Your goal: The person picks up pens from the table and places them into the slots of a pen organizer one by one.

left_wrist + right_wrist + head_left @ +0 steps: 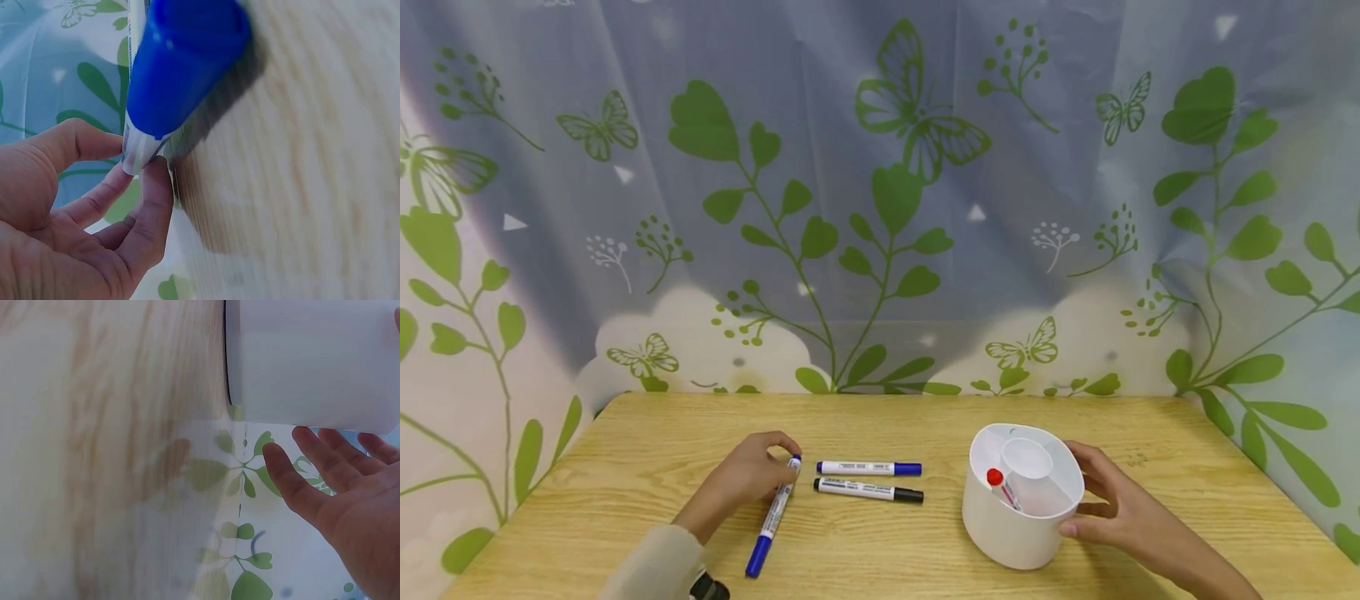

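Observation:
My left hand (750, 472) pinches the upper end of a white marker with a blue cap (772, 517). The cap points towards me, and in the left wrist view this blue cap (187, 62) looms large above my fingertips. On the right, my right hand (1112, 508) holds the side of a white divided pen holder (1011, 533), thumb at the front and fingers round the back. In the right wrist view, some fingertips touch its smooth wall (319, 369), while the lowest finger stands apart. A red-capped marker (996, 477) leans inside a front compartment.
Between the hands lie a second blue-capped marker (868, 468) and a black-capped marker (868, 490), roughly parallel. Everything rests on a wood-grain table (880, 558). A curtain printed with leaves and butterflies (820, 167) hangs behind the table's far edge.

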Demonstrator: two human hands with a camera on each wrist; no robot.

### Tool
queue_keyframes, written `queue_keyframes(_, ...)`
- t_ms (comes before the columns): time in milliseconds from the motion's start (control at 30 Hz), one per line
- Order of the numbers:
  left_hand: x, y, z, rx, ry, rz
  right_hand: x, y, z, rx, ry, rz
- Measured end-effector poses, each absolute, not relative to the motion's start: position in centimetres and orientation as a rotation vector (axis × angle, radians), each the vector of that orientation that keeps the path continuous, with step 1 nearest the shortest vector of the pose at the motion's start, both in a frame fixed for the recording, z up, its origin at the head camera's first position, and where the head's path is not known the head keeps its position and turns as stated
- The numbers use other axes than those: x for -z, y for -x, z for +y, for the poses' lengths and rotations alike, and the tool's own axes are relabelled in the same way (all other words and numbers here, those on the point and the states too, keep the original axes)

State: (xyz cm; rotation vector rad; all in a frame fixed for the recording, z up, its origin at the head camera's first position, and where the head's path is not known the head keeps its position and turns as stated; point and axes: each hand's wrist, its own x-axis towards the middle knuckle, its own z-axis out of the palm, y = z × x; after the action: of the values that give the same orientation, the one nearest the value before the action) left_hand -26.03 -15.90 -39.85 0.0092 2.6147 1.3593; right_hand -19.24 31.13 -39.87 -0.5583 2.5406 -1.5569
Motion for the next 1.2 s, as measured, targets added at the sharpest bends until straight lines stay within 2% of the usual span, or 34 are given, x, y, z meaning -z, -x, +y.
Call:
queue_keyframes(400,38.5,25.9,-16.5,-1.517,-0.121,2.478,39.6,19.1,31.1,1.482,0.483,2.607)
queue_keyframes(767,37.0,25.4,-15.5,-1.686,-0.296,2.277,39.7,19.2,30.8,1.506,0.55,2.633)
queue_keyframes(1200,35.0,24.7,-13.0,-1.882,-0.308,2.185,39.5,19.2,31.0,1.507,0.492,2.595)
